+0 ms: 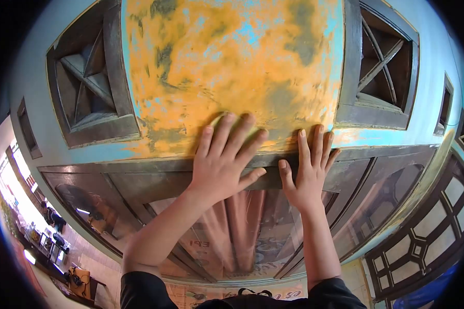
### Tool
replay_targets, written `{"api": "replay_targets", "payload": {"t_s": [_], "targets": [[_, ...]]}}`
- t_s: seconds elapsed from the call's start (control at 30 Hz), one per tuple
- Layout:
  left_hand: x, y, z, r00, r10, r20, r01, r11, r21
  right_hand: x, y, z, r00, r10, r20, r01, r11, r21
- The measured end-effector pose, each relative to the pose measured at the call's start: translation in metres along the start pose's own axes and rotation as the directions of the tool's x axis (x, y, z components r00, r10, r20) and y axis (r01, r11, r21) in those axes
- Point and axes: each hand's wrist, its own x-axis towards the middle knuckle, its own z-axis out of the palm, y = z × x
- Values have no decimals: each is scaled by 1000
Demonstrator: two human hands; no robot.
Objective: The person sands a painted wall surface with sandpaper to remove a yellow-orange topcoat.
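Note:
My left hand [221, 154] is raised with its fingers spread, the fingertips over the lower edge of a wall patch [232, 67] covered in blotchy orange, dark and turquoise paint. To its right, my right hand [309, 165] is spread too, its fingertips at the patch's lower right part. Both palms are over the dark wooden frame [165, 181] just below the patch. Neither hand holds anything that shows. Whether the palms press on the surface cannot be told.
Dark wooden vents with crossed bars stand left [87, 87] and right [384, 62] of the patch. Below are glass panels with a pinkish curtain [242, 232]. A lattice window [428, 237] is at lower right. At lower left are a person [54, 219] and a brown bag [79, 280].

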Motion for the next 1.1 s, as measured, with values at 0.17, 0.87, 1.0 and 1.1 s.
{"api": "replay_targets", "payload": {"t_s": [0.17,0.87,1.0,1.1], "targets": [[21,-41,-22,974,-224,-38,225,973,57,-7,3,8,1000,-4,-23,4,1000,2],[10,-18,-20,976,-209,-62,209,978,1,-17,9,15,1000,-26,-10,26,999,29],[-53,-29,10,979,-156,-135,166,984,70,-21,13,18,999,-49,-5,49,999,-7],[-77,-51,3,967,-204,-149,209,978,16,-21,11,21,999,-40,-27,39,999,-11]]}}
